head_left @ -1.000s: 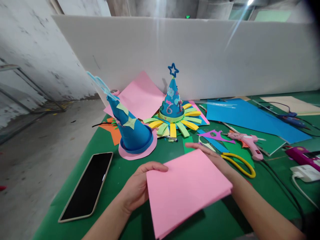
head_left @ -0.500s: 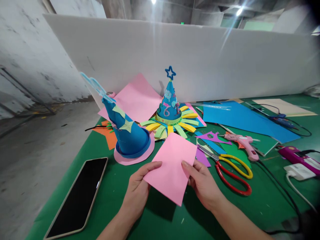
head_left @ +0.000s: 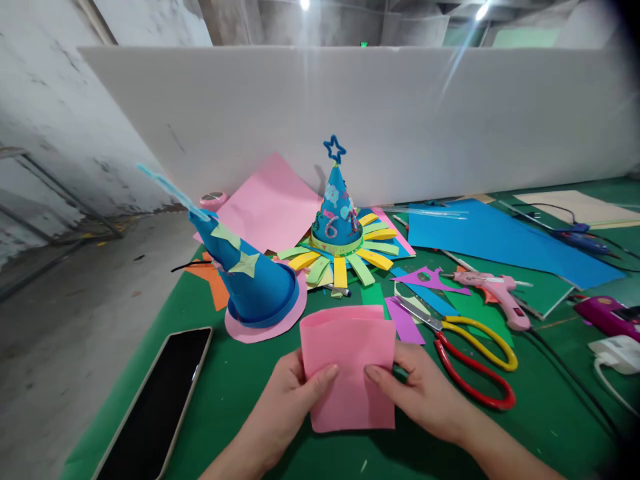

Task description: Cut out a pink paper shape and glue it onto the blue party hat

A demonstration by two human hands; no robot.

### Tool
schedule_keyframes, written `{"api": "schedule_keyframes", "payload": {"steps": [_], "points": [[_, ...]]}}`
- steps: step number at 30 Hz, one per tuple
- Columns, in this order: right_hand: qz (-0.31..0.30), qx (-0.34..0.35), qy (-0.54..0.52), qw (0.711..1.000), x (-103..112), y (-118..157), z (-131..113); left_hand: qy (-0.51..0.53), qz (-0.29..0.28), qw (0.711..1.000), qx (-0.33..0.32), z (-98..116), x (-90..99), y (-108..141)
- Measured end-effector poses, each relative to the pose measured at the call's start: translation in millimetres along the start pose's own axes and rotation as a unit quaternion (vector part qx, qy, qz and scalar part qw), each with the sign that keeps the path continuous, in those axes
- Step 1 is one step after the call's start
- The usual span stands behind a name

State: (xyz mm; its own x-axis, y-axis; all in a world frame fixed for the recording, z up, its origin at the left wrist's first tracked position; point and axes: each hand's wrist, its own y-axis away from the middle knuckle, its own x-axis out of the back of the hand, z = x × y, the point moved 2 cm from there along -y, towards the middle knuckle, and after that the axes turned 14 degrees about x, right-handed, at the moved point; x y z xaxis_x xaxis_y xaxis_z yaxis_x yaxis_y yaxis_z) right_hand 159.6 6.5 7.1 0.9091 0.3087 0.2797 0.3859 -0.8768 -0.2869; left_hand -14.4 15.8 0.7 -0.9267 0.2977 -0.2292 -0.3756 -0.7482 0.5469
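Note:
Between my two hands is a folded pink foam sheet (head_left: 350,333), its layers parting a little at the top edge. My left hand (head_left: 295,393) grips its left side, thumb flat on the front and fingers behind. On the right side my right hand (head_left: 420,387) pinches it the same way. Beyond it stands a blue cone hat (head_left: 336,207) with a star on top and a yellow and green strip brim. Left of that, another blue cone hat (head_left: 255,287) with pale green stars leans on a pink round brim.
Red and yellow handled scissors (head_left: 475,333) lie right of my right hand, near a pink glue gun (head_left: 500,290). A phone (head_left: 155,407) lies at the left table edge. Blue sheet (head_left: 490,233) and pink sheet (head_left: 270,200) rest at the back, before a white board (head_left: 350,113).
The pink foam sheet has turned from a tilted angle to nearly upright and come lower, closer to me. Its folded layers now show at the top. Both hands keep hold.

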Motion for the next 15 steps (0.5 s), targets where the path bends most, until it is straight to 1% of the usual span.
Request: {"api": "schedule_keyframes", "payload": {"steps": [2, 4, 5, 7, 9, 10, 13, 15], "points": [[-0.011, 0.018, 0.030, 0.999, 0, 0, -5, -0.004, 0.038, 0.999, -0.010, -4, -0.3, -2], [-0.003, 0.014, 0.046, 0.999, 0, 0, -5, 0.001, 0.067, 0.997, -0.026, -7, 0.7, -3], [0.015, 0.010, 0.052, 0.998, 0, 0, -4, 0.009, 0.080, 0.996, -0.030, -9, 1.0, -3], [0.078, 0.020, 0.061, 0.995, 1, 1, 0, 0.030, 0.105, 0.993, -0.033, -11, 0.5, -2], [0.142, 0.051, 0.072, 0.986, 1, 0, 2, 0.052, 0.132, 0.989, -0.034, -11, -1.0, 0], [0.162, 0.070, 0.081, 0.981, 0, 0, 3, 0.059, 0.145, 0.987, -0.035, -11, -1.6, 1], [0.182, 0.104, 0.122, 0.970, -2, -3, 5, 0.068, 0.174, 0.982, -0.037, -12, -1.5, 1], [0.195, 0.130, 0.151, 0.960, -3, -3, 6, 0.072, 0.178, 0.981, -0.039, -14, 0.2, -1]]}}
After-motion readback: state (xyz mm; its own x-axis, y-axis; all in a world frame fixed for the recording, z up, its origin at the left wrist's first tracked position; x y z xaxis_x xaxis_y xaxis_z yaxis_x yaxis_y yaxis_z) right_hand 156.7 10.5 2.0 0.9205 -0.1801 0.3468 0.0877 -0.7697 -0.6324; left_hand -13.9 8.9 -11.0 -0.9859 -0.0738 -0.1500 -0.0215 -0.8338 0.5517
